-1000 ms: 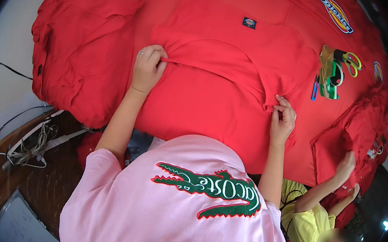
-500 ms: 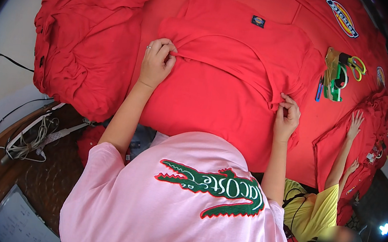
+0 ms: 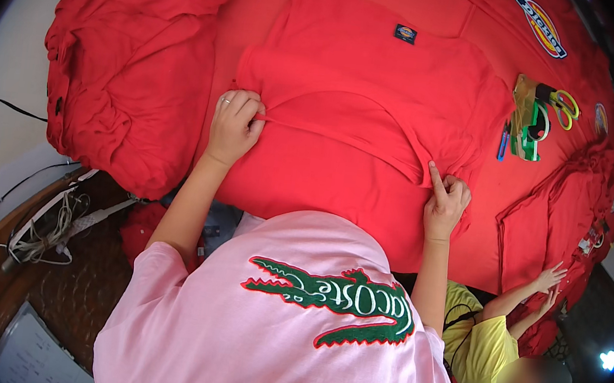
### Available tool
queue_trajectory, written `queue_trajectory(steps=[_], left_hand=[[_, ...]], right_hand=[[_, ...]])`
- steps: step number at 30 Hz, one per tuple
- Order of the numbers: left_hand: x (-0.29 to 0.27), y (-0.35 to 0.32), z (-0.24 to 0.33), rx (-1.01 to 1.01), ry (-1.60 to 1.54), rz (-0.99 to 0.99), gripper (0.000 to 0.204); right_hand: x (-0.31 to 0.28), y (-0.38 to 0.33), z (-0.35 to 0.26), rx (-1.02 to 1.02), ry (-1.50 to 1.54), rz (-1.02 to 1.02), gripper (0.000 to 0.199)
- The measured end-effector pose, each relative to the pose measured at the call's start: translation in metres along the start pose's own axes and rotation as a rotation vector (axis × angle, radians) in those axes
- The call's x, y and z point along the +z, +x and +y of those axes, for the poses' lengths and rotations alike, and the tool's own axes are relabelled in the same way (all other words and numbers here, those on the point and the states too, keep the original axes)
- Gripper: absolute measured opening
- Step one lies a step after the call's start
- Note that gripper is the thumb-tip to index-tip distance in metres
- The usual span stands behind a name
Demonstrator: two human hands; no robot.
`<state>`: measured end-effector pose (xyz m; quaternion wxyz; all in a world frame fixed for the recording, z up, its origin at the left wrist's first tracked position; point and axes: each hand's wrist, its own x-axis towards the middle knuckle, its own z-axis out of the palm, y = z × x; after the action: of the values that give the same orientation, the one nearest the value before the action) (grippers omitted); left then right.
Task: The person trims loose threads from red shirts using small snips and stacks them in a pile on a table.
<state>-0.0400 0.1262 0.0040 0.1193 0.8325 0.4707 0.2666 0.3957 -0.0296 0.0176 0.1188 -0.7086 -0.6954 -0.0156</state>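
A red T-shirt (image 3: pixel 379 72) is spread on the red-covered table before me, a small dark label (image 3: pixel 405 34) on its far part. Its near edge is lifted into a curved fold. My left hand (image 3: pixel 236 128) is closed, pinching the left end of that edge between thumb and fingers. At the right end, my right hand (image 3: pixel 447 206) presses a straightened index finger on the cloth. Its other fingers are curled at the edge, and the thumb is mostly hidden. The edge runs taut between both hands.
A big heap of red garments (image 3: pixel 133 68) lies at the left. Yellow-handled scissors (image 3: pixel 566 110), a green tape dispenser (image 3: pixel 528 136) and a blue cutter (image 3: pixel 504 141) lie at the right. A co-worker in a yellow shirt (image 3: pixel 486 337) handles red cloth at the lower right. Cables (image 3: pixel 56 225) are bundled lower left.
My left hand has drawn the shirt edge toward me and slightly left. My right index finger has straightened on the cloth. The co-worker's hands have come back from the red cloth.
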Motion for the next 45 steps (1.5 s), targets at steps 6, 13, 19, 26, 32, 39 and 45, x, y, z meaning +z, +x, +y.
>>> queue_trajectory(steps=[6,13,19,26,32,39,45], left_hand=[[0.0,0.001,-0.001,-0.023,0.004,-0.025,0.023],[-0.019,0.018,0.003,-0.307,-0.324,0.014,0.016],[0.005,0.148,0.0,-0.065,-0.094,0.166,0.011],[0.097,0.223,-0.049,-0.085,0.085,0.243,0.026],[0.098,0.218,-0.056,-0.118,-0.026,0.268,0.02],[0.098,0.216,-0.05,-0.283,-0.091,0.441,0.014],[0.1,0.218,-0.053,-0.346,-0.188,0.402,0.015]], right_hand=[[-0.001,0.008,-0.002,0.005,0.068,0.023,0.063],[-0.006,0.039,0.033,0.148,0.515,0.166,0.036],[0.001,0.162,0.045,0.214,0.435,0.353,0.023],[0.063,0.257,0.049,0.448,0.007,0.24,0.043],[0.079,0.244,0.064,0.319,0.212,0.508,0.026],[0.079,0.246,0.06,0.43,0.494,0.64,0.022],[0.084,0.247,0.063,0.441,0.593,0.63,0.021]])
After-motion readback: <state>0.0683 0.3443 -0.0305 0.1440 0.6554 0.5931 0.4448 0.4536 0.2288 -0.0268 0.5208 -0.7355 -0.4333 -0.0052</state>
